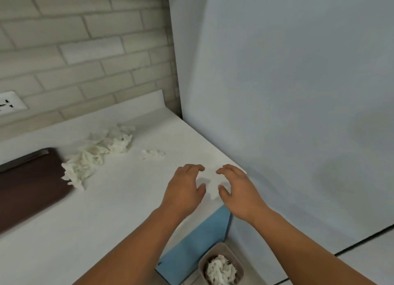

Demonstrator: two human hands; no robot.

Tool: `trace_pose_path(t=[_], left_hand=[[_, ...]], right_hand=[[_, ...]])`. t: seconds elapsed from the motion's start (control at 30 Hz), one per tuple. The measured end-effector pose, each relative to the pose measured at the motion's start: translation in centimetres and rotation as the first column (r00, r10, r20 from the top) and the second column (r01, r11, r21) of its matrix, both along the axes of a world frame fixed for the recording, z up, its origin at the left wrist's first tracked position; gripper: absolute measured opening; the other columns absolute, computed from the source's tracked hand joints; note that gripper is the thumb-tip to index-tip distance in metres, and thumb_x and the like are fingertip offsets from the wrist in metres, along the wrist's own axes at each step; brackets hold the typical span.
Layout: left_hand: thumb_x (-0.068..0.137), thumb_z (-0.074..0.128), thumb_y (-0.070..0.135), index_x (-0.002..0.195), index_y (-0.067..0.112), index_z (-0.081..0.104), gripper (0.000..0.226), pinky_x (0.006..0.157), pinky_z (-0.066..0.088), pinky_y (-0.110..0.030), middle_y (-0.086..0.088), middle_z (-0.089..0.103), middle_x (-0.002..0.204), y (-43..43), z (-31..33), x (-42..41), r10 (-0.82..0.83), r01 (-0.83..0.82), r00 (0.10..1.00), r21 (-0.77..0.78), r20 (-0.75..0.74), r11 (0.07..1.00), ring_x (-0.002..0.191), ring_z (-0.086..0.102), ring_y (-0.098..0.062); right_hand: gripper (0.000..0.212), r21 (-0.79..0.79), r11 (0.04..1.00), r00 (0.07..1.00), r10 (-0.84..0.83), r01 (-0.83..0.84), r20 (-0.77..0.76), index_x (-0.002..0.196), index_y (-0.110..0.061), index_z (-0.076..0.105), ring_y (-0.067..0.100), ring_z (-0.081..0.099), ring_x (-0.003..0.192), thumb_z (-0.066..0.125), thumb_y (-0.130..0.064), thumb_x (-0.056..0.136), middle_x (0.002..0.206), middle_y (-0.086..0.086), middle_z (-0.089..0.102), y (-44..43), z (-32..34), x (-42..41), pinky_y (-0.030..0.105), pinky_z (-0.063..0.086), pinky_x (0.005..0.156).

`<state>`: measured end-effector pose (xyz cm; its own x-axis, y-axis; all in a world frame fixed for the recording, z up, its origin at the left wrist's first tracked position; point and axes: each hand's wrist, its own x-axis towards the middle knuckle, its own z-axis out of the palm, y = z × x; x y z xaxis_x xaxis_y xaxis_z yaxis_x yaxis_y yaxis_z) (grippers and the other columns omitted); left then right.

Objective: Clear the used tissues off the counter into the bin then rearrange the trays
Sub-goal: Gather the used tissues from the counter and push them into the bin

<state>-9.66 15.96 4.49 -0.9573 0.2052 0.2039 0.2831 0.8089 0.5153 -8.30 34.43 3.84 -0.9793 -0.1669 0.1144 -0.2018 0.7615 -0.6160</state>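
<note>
A heap of crumpled white tissues (98, 150) lies on the white counter (96, 216), its lower end overlapping a dark brown tray (27, 186) at the left. A small tissue scrap (152, 153) lies apart to the right of the heap. My left hand (185, 189) and my right hand (234, 189) hover side by side over the counter's right corner, fingers loosely curved toward each other, nothing visibly held between them. Below the counter edge stands a beige bin (221, 265) with white tissues inside.
A tiled wall with a socket (10, 103) runs behind the counter. A tall pale grey panel (287, 114) closes off the right side. A blue cabinet front (198, 248) sits under the counter, beside the bin.
</note>
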Motion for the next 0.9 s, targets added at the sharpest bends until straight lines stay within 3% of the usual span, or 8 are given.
trace_pose_path(t=[0.3, 0.43, 0.53, 0.63, 0.77, 0.9], left_hand=[[0.093, 0.061, 0.028, 0.133, 0.020, 0.056, 0.041, 0.103, 0.039, -0.029, 0.002, 0.054, 0.138, -11.7, -1.7, -8.9, 0.152, -0.150, 0.988, -0.056, 0.036, 0.987, 0.130, 0.043, -0.021], [0.095, 0.058, 0.041, 0.136, 0.022, 0.054, 0.045, 0.107, 0.039, -0.034, -0.001, 0.048, 0.144, -15.3, -4.1, -13.2, 0.177, -0.167, 0.978, -0.091, 0.109, 0.982, 0.132, 0.040, -0.026], [0.096, 0.054, 0.048, 0.144, 0.029, 0.045, 0.052, 0.110, 0.035, -0.040, -0.004, 0.035, 0.155, -17.0, -6.0, -15.9, 0.165, -0.138, 0.973, -0.167, 0.163, 0.976, 0.135, 0.034, -0.031], [0.096, 0.053, 0.042, 0.138, 0.033, 0.052, 0.043, 0.097, 0.042, -0.039, 0.000, 0.045, 0.146, -17.7, -7.5, -17.5, 0.046, -0.027, 0.997, -0.275, 0.063, 0.961, 0.124, 0.044, -0.028], [0.093, 0.060, 0.016, 0.107, 0.018, 0.074, 0.020, 0.082, 0.052, -0.035, -0.001, 0.065, 0.110, -18.9, -8.2, -18.2, -0.088, 0.089, 0.996, -0.093, 0.012, 0.992, 0.098, 0.056, -0.021], [0.091, 0.047, 0.022, 0.093, 0.012, 0.072, 0.027, 0.077, 0.052, -0.031, -0.002, 0.068, 0.092, -22.0, -7.5, -17.6, 0.006, -0.011, 0.998, 0.095, 0.056, 0.995, 0.083, 0.063, -0.017]], right_hand=[[0.045, 0.052, 0.991, 0.993, 0.120, -0.121, 0.007, 0.139, -0.026, 0.047, 0.012, 0.035, 0.138, 0.055, -0.025, 0.095, 0.147, -0.005, 0.040, -9.5, 0.0, -9.3, 0.023, 0.030, 0.113], [0.044, 0.080, 0.992, 0.995, 0.096, -0.097, 0.026, 0.137, -0.024, 0.049, 0.012, 0.037, 0.136, 0.056, -0.023, 0.094, 0.145, -0.004, 0.042, -12.9, -1.0, -13.1, 0.017, 0.026, 0.109], [0.041, 0.091, 0.993, 0.997, 0.069, -0.071, 0.029, 0.133, -0.022, 0.053, 0.013, 0.041, 0.133, 0.058, -0.020, 0.093, 0.140, -0.003, 0.047, -15.0, -1.8, -15.6, 0.016, 0.026, 0.107], [0.038, 0.103, 0.993, 0.999, 0.047, -0.048, 0.016, 0.130, -0.019, 0.055, 0.014, 0.044, 0.131, 0.057, -0.017, 0.093, 0.137, -0.002, 0.051, -16.4, -2.5, -17.5, 0.018, 0.028, 0.108], [0.034, 0.121, 0.992, 0.999, 0.029, -0.033, 0.036, 0.127, -0.019, 0.057, 0.014, 0.048, 0.127, 0.054, -0.013, 0.094, 0.133, -0.003, 0.054, -18.0, -3.7, -19.0, 0.018, 0.032, 0.105], [0.032, 0.096, 0.994, 0.997, 0.048, -0.053, 0.054, 0.125, -0.019, 0.058, 0.016, 0.049, 0.125, 0.053, -0.014, 0.094, 0.131, -0.002, 0.056, -21.3, -4.0, -20.3, 0.020, 0.034, 0.105]])
